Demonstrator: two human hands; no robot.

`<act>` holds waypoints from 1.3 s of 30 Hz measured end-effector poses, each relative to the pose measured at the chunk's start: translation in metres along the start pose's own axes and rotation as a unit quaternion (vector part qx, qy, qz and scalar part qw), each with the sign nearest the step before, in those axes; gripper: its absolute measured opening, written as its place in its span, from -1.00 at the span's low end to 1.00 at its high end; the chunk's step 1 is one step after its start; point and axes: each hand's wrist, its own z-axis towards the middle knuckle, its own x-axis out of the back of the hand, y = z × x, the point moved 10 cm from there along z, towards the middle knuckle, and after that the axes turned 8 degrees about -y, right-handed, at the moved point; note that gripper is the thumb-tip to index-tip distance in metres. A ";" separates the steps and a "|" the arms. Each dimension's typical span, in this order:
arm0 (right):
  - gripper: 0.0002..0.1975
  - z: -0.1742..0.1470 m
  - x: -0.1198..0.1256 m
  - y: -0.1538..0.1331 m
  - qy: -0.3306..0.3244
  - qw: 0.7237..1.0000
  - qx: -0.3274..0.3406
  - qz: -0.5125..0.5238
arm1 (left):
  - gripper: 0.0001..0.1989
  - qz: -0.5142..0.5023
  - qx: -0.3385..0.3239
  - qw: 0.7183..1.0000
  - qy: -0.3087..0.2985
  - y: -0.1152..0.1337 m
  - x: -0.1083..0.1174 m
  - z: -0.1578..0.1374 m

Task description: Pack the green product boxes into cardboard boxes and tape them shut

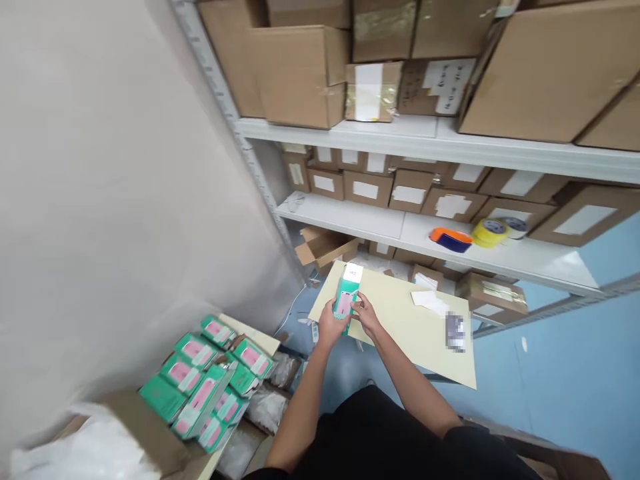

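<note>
Both of my hands hold a small green carton [347,293] with a pink picture on its front and a white top end. My left hand [331,323] wraps around its lower left side. On the right edge, the fingers of my right hand [365,314] press against the carton. It is held over the near left edge of a pale yellow table [395,303]. White paper slips [430,302] lie farther right on the tabletop, near a blurred-out patch.
Ahead stands a white shelf rack [345,217] with many cardboard boxes, yellow tape [490,231] and an orange-and-blue ring [451,239]. An open cardboard box [325,250] sits low behind the table. Several green cartons [200,393] are piled at lower left, beside a wall.
</note>
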 end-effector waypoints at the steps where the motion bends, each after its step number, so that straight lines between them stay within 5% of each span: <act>1: -0.36 0.000 0.019 -0.009 0.015 1.000 0.011 0.003 | -0.16 0.005 -0.018 1.000 -0.010 0.017 -0.016 0.009; 6: -0.35 -0.001 0.093 -0.038 0.100 0.994 0.038 0.004 | 0.00 0.023 -0.075 0.996 -0.041 0.077 -0.084 0.038; 12: -0.35 0.002 0.134 -0.060 0.154 0.986 0.059 -0.024 | -0.07 0.002 -0.046 0.994 -0.095 0.080 -0.127 0.077; 19: -0.16 0.014 0.156 -0.074 0.209 0.976 0.057 0.019 | -0.03 -0.153 -0.059 0.964 -0.208 0.057 -0.131 0.143; 26: -0.36 0.050 0.123 -0.111 0.079 0.995 0.055 0.027 | -0.03 -0.318 -0.079 0.864 -0.383 0.058 -0.132 0.163; 29: -0.48 0.062 0.119 -0.118 0.097 0.993 0.069 0.004 | -0.06 -0.348 -0.092 0.825 -0.436 0.061 -0.133 0.165; 31: -0.48 0.066 0.127 -0.121 0.156 0.983 0.092 -0.014 | -0.10 -0.325 -0.096 0.832 -0.439 0.059 -0.132 0.172; 36: -0.37 0.060 0.149 -0.119 0.345 0.926 0.132 -0.078 | -0.14 -0.144 -0.117 0.922 -0.340 0.061 -0.121 0.195; 39: -0.33 0.062 0.144 -0.113 0.388 0.905 0.122 -0.125 | -0.16 -0.050 -0.130 0.949 -0.282 0.069 -0.118 0.201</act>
